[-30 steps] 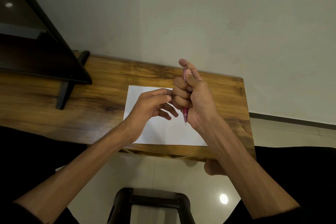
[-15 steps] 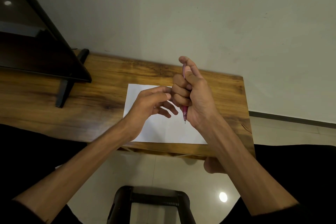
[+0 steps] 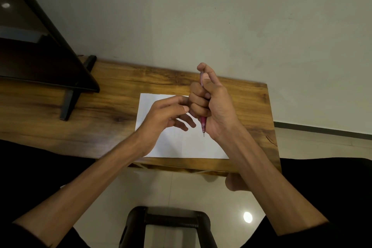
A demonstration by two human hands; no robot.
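Right hand (image 3: 213, 104) grips pink pen (image 3: 203, 125), its barrel mostly hidden by fingers.

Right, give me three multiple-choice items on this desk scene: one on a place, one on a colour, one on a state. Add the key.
1. Where does the white sheet of paper lie?
A) on the wooden table
B) on the tiled floor
C) on the dark stool

2. What colour is the pen that the right hand grips?
A) blue
B) pink-red
C) green

3. How is the left hand now?
A) it grips the pen
B) it presses flat on the paper
C) it holds nothing, fingers loosely curled

Key:
1 A, since the sheet lies flat on the wood close to the table's near edge.
2 B, since the barrel that shows below the fist is pink-red, tip pointing down.
3 C, since its fingers curl loosely beside the right fist with nothing in them.
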